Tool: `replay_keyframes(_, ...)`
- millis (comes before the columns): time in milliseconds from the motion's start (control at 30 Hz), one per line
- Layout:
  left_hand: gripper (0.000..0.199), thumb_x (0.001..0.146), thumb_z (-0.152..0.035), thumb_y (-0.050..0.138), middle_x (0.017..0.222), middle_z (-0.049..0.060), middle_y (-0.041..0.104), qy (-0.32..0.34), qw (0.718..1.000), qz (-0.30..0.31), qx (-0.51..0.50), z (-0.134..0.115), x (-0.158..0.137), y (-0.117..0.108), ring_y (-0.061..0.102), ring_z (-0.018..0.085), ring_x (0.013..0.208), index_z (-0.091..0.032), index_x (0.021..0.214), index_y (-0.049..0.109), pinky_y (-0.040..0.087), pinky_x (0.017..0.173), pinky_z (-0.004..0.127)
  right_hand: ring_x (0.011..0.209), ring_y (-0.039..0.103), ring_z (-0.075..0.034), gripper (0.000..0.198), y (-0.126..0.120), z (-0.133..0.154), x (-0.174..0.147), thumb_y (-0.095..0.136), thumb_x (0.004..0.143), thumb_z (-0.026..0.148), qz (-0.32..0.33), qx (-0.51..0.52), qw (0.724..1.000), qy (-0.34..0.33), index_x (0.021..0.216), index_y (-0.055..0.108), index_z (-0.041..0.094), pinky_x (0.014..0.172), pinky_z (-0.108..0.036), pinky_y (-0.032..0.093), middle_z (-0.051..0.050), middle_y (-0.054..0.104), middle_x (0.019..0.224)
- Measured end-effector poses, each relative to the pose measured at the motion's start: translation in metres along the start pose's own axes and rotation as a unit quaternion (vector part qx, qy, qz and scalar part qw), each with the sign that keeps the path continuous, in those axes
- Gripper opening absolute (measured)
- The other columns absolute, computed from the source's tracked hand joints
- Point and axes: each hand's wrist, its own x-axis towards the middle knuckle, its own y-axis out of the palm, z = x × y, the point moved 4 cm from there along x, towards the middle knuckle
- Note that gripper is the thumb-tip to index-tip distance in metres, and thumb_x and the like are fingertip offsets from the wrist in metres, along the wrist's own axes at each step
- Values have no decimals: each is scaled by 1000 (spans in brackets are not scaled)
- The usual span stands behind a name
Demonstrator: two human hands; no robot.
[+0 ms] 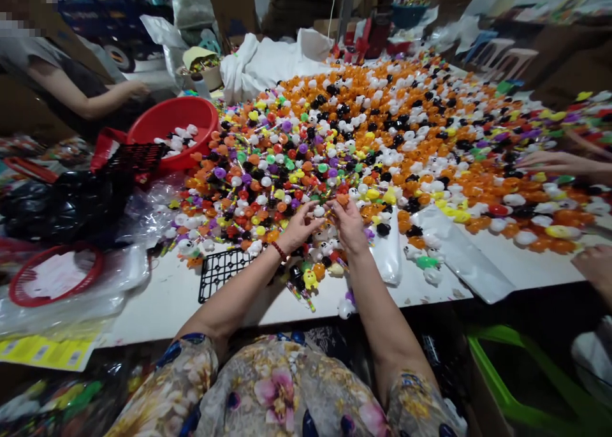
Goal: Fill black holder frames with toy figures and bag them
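Observation:
My left hand [300, 228], with a dark red bead bracelet [278, 251] at its wrist, is closed in a pinch on a small white plastic figure [318, 212]. Close beside it, my right hand [350, 225] has its fingers bent around a small orange plastic piece [342, 199]. Both hands are over the near edge of a large pile of small plastic figures [382, 115] in orange, white, black and other colours. A yellow figure [310, 279] and thin striped sticks lie under my forearms. The palms are mostly turned away.
Left of my arm lies a black plastic grid [224, 272]. Farther left stand a red basin [178, 115] and a red basket [16, 282]. Clear plastic bags [461, 252] lie on the right. One person works at the left; another person's hand [554, 162] reaches in from the right.

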Motion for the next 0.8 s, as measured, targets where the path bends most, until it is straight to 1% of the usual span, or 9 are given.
replay_keyframes(167,22,82,-38,65,67,-4,55,-19,994,-80,75,10,6,-2,48,9,58,-17,81,56,41,57,21,73,67,-11,37,5,3,2,84,62,35,-7,14,1000,-10,85,58,23,73,-24,57,6,69,79)
replay_keyframes(300,22,89,-35,56,64,-3,56,-25,955,-64,289,7,2,-9,54,12,61,-18,75,56,44,61,23,78,66,-12,31,-11,25,10,78,71,36,-50,12,996,-68,89,55,24,75,-28,57,5,67,81)
replay_keyframes(400,28,94,-32,47,70,2,60,-14,918,-34,395,1,-1,-12,60,17,74,-18,74,58,49,73,28,72,62,-11,32,-27,44,10,77,72,37,-82,-19,990,-109,91,56,23,72,-27,55,5,65,81)
replay_keyframes(467,22,95,-25,45,90,7,65,7,906,-40,422,-6,1,-11,62,19,89,-17,85,63,49,85,31,69,59,-10,33,-33,50,2,77,72,38,-84,-60,988,-118,93,58,23,69,-25,54,5,64,81)
replay_keyframes(500,20,94,-21,44,104,9,64,19,890,-31,454,-9,4,-9,62,20,97,-17,96,64,48,89,31,68,58,-10,33,-34,51,-4,77,72,39,-80,-83,987,-116,94,59,23,67,-24,53,4,64,81)
replay_keyframes(567,31,92,-14,43,127,11,57,26,828,29,559,-11,13,-1,62,20,105,-18,117,60,49,90,31,68,58,-10,33,-34,47,-20,75,73,40,-63,-127,985,-96,99,61,23,63,-23,51,4,64,82)
replay_keyframes(633,38,91,-10,41,132,12,53,10,751,106,652,-8,22,6,65,21,104,-19,125,56,51,85,32,69,58,-11,37,-33,38,-39,74,74,40,-50,-159,984,-65,105,63,23,61,-23,50,2,66,83)
replay_keyframes(667,38,92,-10,39,131,13,53,0,726,132,675,-7,27,8,66,22,103,-19,125,56,52,83,33,70,59,-12,41,-34,33,-48,73,74,40,-48,-169,983,-48,110,63,23,61,-23,50,2,66,83)
replay_keyframes(800,34,94,-13,37,124,15,55,-7,708,153,690,-6,40,11,67,26,100,-16,118,60,52,82,36,74,62,-15,51,-42,16,-79,70,76,45,-38,-196,980,13,121,62,23,64,-27,54,0,68,84)
